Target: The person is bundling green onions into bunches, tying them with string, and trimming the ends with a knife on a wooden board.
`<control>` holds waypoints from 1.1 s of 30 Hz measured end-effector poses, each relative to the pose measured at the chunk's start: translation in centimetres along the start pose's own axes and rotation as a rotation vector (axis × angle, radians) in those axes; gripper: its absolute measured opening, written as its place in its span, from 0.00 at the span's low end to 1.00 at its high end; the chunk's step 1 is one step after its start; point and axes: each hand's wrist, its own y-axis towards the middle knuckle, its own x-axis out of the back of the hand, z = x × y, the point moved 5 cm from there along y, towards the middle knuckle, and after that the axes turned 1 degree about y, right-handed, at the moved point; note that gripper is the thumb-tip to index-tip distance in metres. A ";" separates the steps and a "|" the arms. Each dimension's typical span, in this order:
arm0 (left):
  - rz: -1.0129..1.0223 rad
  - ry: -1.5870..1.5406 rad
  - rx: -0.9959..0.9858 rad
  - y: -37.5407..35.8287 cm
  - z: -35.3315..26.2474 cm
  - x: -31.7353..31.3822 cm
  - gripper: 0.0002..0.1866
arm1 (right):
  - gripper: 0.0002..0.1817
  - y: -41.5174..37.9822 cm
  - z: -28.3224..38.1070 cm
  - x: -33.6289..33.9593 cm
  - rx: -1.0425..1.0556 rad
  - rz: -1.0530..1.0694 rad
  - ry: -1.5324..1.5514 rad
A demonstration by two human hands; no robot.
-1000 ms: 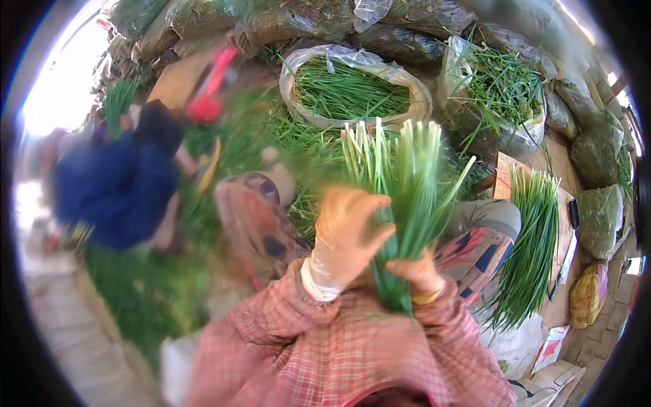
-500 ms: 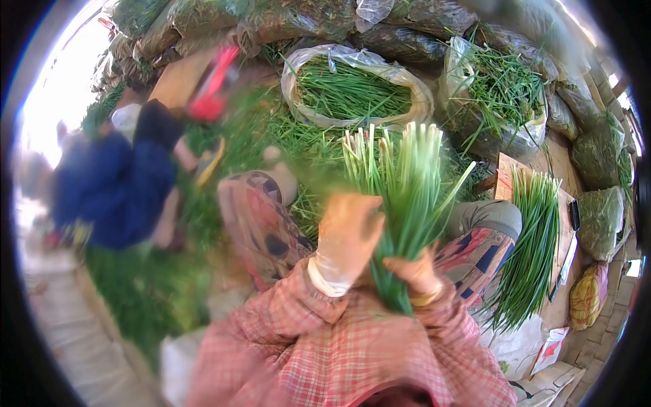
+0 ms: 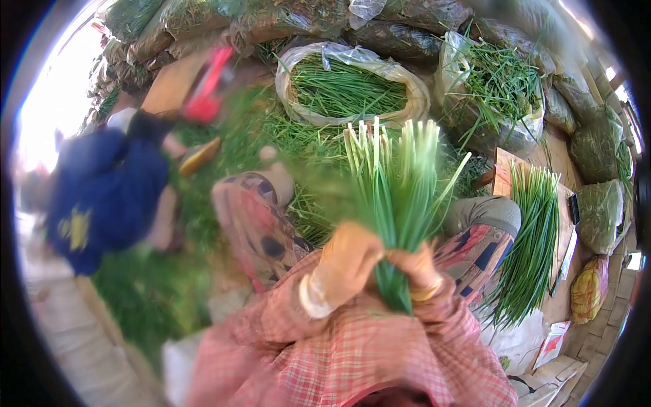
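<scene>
A bunch of garlic chives [image 3: 400,190] stands upright before my chest, pale stem ends up and green leaves hanging down. My right hand [image 3: 417,268], in an orange glove, is wrapped round its lower part. My left hand [image 3: 347,261], gloved alike, is curled at the left side of the bunch, fingertips close to the right thumb. What those fingers pinch is hidden. To the right, another pile of chives [image 3: 532,244] lies over a wooden board [image 3: 503,173].
Open plastic bags of greens [image 3: 349,88] and loose cuttings [image 3: 498,85] stand ahead. Stuffed bags [image 3: 400,44] line the back. A person in dark blue [image 3: 105,183] bends at the left beside blurred greens [image 3: 149,292]. A yellow bundle [image 3: 588,290] sits at far right.
My left hand has moved down along the bunch, and its fingers are now curled near the right thumb. My right hand keeps its hold. The person at left has shifted slightly.
</scene>
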 end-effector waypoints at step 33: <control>0.320 -1.755 0.505 4.4 10.7 -0.3 0.47 | 0.35 2.1 -4.3 -3.3 -0.728 0.430 -0.075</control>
